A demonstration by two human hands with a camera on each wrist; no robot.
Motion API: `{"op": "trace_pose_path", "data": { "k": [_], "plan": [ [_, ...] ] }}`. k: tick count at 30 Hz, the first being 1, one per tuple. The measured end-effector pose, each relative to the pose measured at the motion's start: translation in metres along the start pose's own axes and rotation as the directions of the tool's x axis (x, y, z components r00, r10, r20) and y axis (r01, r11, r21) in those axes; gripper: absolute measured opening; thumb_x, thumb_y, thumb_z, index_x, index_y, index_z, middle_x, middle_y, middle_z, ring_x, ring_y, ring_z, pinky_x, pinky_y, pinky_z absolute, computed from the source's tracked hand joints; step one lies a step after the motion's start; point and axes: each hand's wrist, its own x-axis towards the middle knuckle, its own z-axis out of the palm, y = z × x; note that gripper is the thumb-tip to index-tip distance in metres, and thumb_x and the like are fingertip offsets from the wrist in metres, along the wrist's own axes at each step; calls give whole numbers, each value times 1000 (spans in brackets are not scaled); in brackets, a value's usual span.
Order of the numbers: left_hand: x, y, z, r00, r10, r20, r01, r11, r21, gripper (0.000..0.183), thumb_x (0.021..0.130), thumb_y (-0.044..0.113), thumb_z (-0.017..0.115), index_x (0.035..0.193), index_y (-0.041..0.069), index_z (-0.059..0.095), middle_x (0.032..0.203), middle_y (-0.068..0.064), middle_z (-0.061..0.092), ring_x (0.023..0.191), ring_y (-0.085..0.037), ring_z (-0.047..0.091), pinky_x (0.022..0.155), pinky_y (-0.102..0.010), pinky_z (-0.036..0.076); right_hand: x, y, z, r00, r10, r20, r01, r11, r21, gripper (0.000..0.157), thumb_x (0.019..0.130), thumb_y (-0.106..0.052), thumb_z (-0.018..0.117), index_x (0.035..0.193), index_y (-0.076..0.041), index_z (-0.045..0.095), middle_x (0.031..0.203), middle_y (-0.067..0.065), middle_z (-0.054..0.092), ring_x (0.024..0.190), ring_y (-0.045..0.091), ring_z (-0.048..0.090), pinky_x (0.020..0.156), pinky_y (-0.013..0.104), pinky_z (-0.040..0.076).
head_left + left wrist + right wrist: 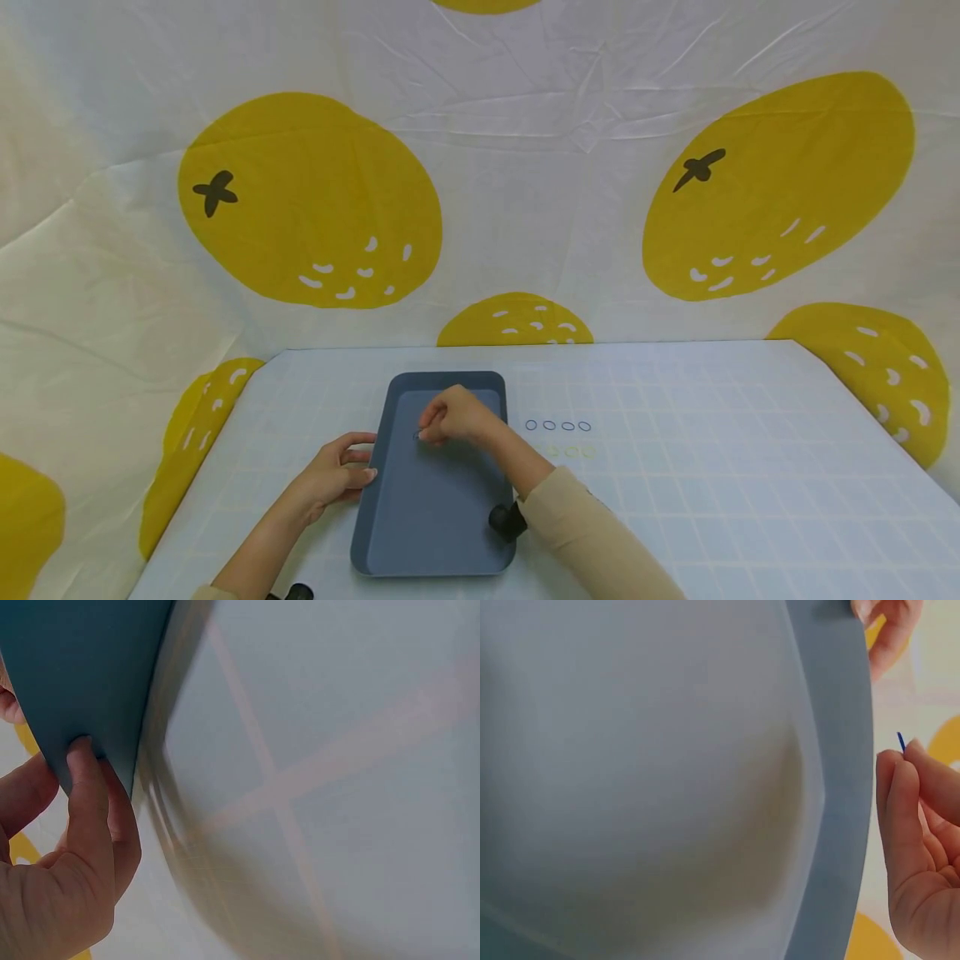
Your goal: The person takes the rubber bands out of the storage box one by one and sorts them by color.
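A grey-blue tray (390, 533) lies on the gridded table. My left hand (341, 477) holds its left rim, fingers (86, 787) pressed on the tray's edge (82, 667). Over the tray's far half, my right hand (450, 417) pinches a small blue ring (417, 435) between its fingertips; in the right wrist view only a sliver of the ring (901, 741) shows above the fingers (896, 802), beside the tray's rim (840, 787). Right of the tray lies a row of several blue rings (558, 426), with pale yellow-green rings (572, 451) below them.
The white gridded table (712, 467) stretches wide to the right of the tray. A cloth backdrop with yellow oranges (307, 200) closes off the back and sides. A black wrist camera (507, 519) sits on my right forearm over the tray's near corner.
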Motion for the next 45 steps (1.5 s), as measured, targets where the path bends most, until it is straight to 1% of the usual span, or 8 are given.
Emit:
{"op": "trace_pose_path", "data": {
  "k": [3,8,13,21,28,31,37,45],
  "plan": [
    [0,0,0,1000,0,-1,0,1000,1,56,82,-7,62,133,-3,40,117,-23,53,84,-21,61,68,-37,51,-1,-1,-2,1000,18,-1,-18,999,43,10,75,5,73,83,3,69,71,9,67,61,18,64,61,32,54],
    [0,0,0,1000,5,5,-5,1000,3,56,82,-6,62,133,-3,39,115,-22,53,84,-21,61,68,-37,51,-3,-2,-5,1000,23,6,-23,996,86,10,76,6,72,85,5,69,74,11,68,63,18,65,64,35,54],
    [1,-1,0,1000,22,23,-22,1000,6,58,83,-5,62,134,-4,37,116,-24,52,85,-21,61,68,-37,51,-5,-4,-7,1000,18,17,-20,995,102,10,77,6,71,87,7,70,76,14,69,64,20,66,66,38,54],
    [1,-1,0,1000,17,13,-17,1000,-2,56,83,-7,61,133,-4,38,116,-24,52,84,-22,61,68,-37,51,-8,-7,-10,1000,20,14,-22,991,131,11,77,6,71,87,8,69,77,15,69,66,22,67,67,39,54],
    [0,0,0,1000,22,23,-22,1000,6,57,83,-6,62,134,-5,37,117,-25,51,84,-21,61,69,-37,51,-12,-7,-16,1000,27,15,-29,989,144,11,78,3,71,89,6,70,79,13,69,64,17,65,69,38,54],
    [0,0,0,999,24,25,-24,1000,15,57,83,-6,62,134,-5,36,118,-26,50,84,-21,60,68,-37,51,-14,-7,-20,1000,15,21,-17,990,142,12,79,2,70,91,6,70,82,13,69,66,19,65,70,39,53],
    [0,0,-1,999,22,31,-23,1000,15,57,84,-5,62,135,-4,36,119,-27,49,86,-22,61,69,-38,50,-18,-5,-30,1000,-1,19,-2,989,149,14,81,3,68,94,7,69,86,15,69,74,27,67,72,40,53],
    [1,0,-1,999,22,37,-22,1000,5,57,84,-6,61,135,-5,35,120,-28,48,86,-23,61,69,-38,51,-22,-4,-41,1000,11,8,-12,990,140,15,82,2,67,96,8,68,86,15,69,71,22,67,72,37,53]
  ]
}}
